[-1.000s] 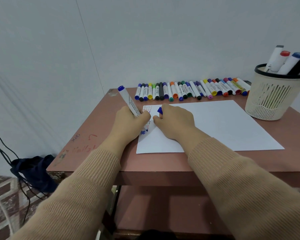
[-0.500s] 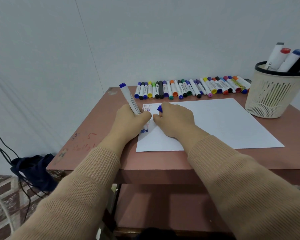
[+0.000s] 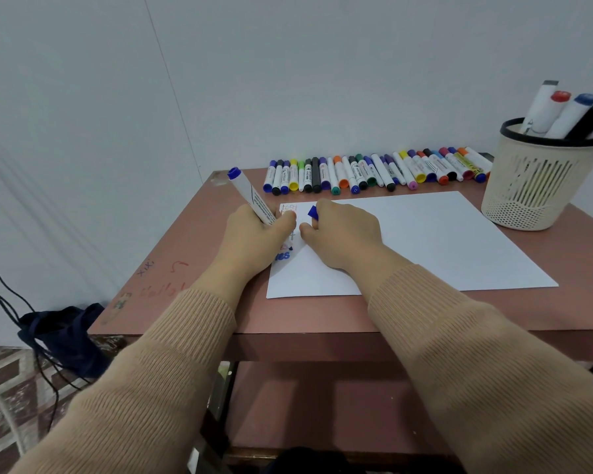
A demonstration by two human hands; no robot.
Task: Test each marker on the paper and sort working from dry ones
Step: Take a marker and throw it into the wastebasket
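1. Navy cloth bag slumps on the floor, far left of the left hand.
2. That hand grips a white marker, fingers curled round its barrel. The blue end tilts up and away, and the tip is hidden beneath the palm.
3. Blue scribbles on the paper show only partly between the hands.
4. The right hand pinches a blue cap, mostly covered by fingers.
5. Beyond both hands lies a row of markers.
6. Far right, a basket holds pens cut off by the frame edge.
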